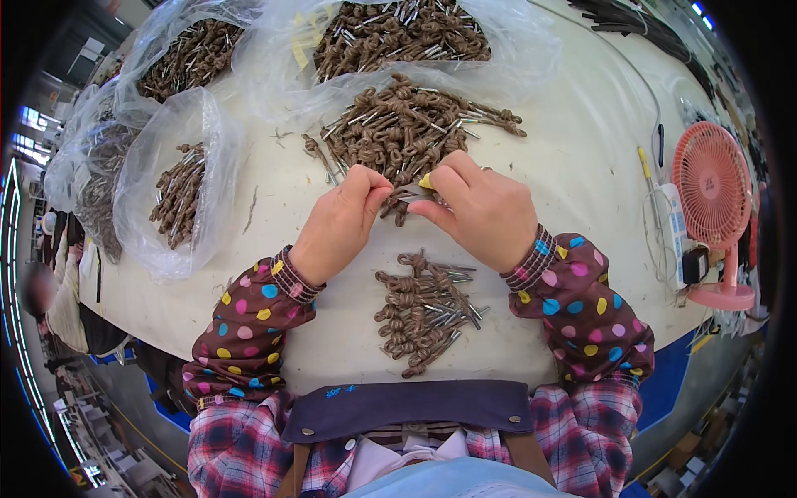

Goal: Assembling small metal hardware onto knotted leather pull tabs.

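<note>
My left hand (344,212) is closed in a pinch. A bit of brown cord shows at its fingertips, though most of what it holds is hidden. Close beside it, my right hand (486,203) grips small thread snips (413,193) with metal blades and a touch of yellow; the blades point toward the left fingertips. Just beyond both hands lies a large heap of knotted brown cords (394,124) with silvery metal tips. Nearer to me, between my forearms, rests a smaller pile of the same knotted cords (419,311), their tips mostly to the right.
Clear plastic bags of brown cords stand at the back (403,37), back left (191,54) and left (178,195). A pink fan (712,187) is at the right edge, beside a white bottle-like container (674,220) and a thin cable. Dark strips (635,25) lie back right.
</note>
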